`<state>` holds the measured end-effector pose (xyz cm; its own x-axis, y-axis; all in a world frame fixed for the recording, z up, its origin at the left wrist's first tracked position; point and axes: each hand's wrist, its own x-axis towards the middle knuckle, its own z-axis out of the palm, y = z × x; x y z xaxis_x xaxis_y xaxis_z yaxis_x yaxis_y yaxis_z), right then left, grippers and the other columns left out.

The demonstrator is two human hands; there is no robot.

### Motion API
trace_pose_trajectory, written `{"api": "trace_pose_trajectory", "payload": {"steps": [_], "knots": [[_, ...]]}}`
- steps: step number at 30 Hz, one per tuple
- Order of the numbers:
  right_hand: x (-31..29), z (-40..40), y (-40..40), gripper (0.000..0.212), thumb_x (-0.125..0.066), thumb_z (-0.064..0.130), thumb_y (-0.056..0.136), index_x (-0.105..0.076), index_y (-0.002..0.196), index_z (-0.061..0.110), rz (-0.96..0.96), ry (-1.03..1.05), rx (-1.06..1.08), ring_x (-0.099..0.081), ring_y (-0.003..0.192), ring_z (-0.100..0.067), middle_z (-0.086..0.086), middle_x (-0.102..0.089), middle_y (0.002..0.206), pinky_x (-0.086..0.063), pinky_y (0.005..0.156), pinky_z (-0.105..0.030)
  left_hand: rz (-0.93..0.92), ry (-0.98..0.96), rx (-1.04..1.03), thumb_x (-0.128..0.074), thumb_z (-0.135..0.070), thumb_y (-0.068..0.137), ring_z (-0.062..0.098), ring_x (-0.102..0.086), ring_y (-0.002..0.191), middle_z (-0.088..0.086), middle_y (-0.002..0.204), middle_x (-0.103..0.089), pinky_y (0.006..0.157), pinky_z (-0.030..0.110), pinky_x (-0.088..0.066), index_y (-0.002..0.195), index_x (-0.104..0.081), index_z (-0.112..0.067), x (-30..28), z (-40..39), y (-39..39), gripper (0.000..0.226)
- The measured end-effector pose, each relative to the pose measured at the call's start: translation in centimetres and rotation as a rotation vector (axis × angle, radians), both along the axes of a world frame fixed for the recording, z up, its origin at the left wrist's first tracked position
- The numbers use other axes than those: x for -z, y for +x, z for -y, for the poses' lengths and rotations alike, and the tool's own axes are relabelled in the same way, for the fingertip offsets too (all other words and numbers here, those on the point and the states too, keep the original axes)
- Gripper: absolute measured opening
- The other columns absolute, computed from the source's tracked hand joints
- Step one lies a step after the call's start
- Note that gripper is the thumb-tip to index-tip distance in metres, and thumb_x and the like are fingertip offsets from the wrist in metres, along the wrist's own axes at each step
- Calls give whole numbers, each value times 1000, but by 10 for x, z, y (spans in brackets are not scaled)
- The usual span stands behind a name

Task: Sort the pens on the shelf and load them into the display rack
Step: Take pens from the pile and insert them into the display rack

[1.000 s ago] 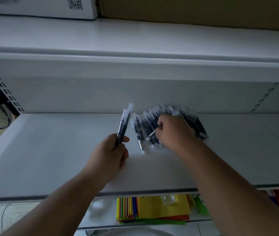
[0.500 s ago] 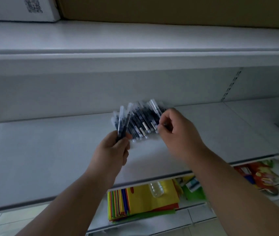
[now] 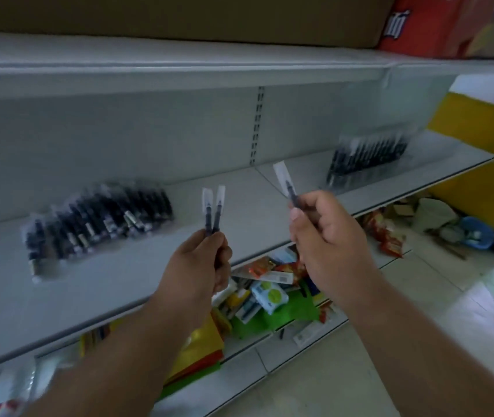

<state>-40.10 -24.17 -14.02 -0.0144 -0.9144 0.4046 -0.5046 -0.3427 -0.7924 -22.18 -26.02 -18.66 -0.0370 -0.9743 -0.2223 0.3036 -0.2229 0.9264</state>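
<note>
Three wrapped pens are off the shelf and in hand: the left hand (image 3: 199, 263) grips two pens (image 3: 212, 216) side by side, tips up, fingers curled round the lower barrels; the right hand (image 3: 327, 233) pinches a single pen (image 3: 292, 192) between thumb and fingers, its clear wrapper end tilted up and to the left. Both hands hang in front of the shelf's front edge, apart from each other and from the stock. Loose pens remain in a blurred pile (image 3: 98, 219) on the shelf (image 3: 119, 284) toward its left end; a second, more orderly row of dark pens stands in what looks like the display rack (image 3: 366, 156) near the shelf's right end, close to the back panel. Judged step: transfer, between picking from the pile and loading the rack. Next move calls for carrying the held pens rightward to the rack and seating each in a free slot, wrapper end matching the row. Slot detail is too blurred to read. Assorted packets lie on the lower shelf (image 3: 269, 291).
</note>
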Motion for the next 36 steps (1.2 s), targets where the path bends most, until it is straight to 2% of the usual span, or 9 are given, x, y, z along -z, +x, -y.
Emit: {"api": "trace_pose_trajectory", "payload": {"steps": [3, 6, 10, 13, 18, 23, 26, 29, 36], "knots": [[-4, -13, -70, 12, -49, 33, 98, -60, 96, 27, -21, -42, 91, -47, 54, -7, 5, -55, 66, -41, 50, -29, -50, 27, 75, -39, -21, 106, 16, -16, 51, 3, 63, -32, 44, 29, -14, 78, -42, -14, -3, -5, -73, 28], [-8, -18, -137, 8, -56, 28, 96, -63, 94, 23, -94, -90, 242, -55, 71, -4, 9, -57, 81, -40, 59, -11, -67, 24, 123, -36, -27, 107, 13, -16, 48, -1, 59, -30, 44, 28, -12, 90, -50, -13, -4, -7, -142, 27], [-9, -17, -207, 6, -60, 29, 95, -64, 95, 25, -97, -60, 319, -56, 73, -7, 3, -58, 86, -45, 62, -19, -24, 6, 182, -38, -24, 107, 13, -24, 45, 1, 62, -40, 39, 25, -22, 87, -48, -12, -3, -1, -211, 25], [-9, -4, -241, 2, -61, 29, 94, -62, 94, 29, -66, -17, 310, -58, 70, -7, 7, -61, 80, -50, 61, -29, -7, 28, 203, -38, -22, 107, 12, -23, 44, 0, 61, -38, 41, 26, -18, 82, -44, -13, -2, 8, -243, 27], [1, 37, -279, 10, -64, 22, 93, -57, 93, 29, -15, -7, 335, -59, 71, 2, 23, -60, 76, -44, 59, -12, 66, 21, 212, -38, -24, 107, 13, -18, 48, -2, 60, -30, 47, 31, -13, 78, -40, -15, -2, 41, -275, 30], [2, 75, -319, 8, -62, 25, 93, -55, 89, 29, -44, -1, 392, -57, 64, -3, 12, -59, 72, -48, 60, -26, 42, 5, 270, -37, -23, 107, 13, -13, 47, -5, 57, -27, 45, 29, -11, 76, -37, -18, -6, 94, -319, 32], [-7, 96, -347, 10, -61, 22, 95, -55, 88, 26, -39, -28, 400, -56, 64, 2, 11, -58, 71, -44, 58, -10, 35, -29, 303, -38, -23, 107, 12, -14, 44, -5, 55, -25, 42, 23, -13, 74, -34, -18, -3, 117, -347, 33], [-11, 128, -373, 12, -63, 23, 94, -56, 86, 29, -63, -43, 398, -57, 68, 5, 14, -61, 74, -39, 58, -7, 37, -21, 321, -38, -23, 107, 10, -13, 40, -6, 54, -24, 36, 20, -16, 70, -34, -18, 1, 137, -363, 37], [-12, 237, -432, 12, -65, 24, 93, -57, 83, 24, -129, -120, 214, -57, 68, 9, 12, -64, 73, -37, 58, -5, -41, -16, 59, -40, -17, 106, 11, -16, 44, -3, 57, -25, 38, 23, -18, 70, -39, -16, 5, 170, -415, 36]]}}
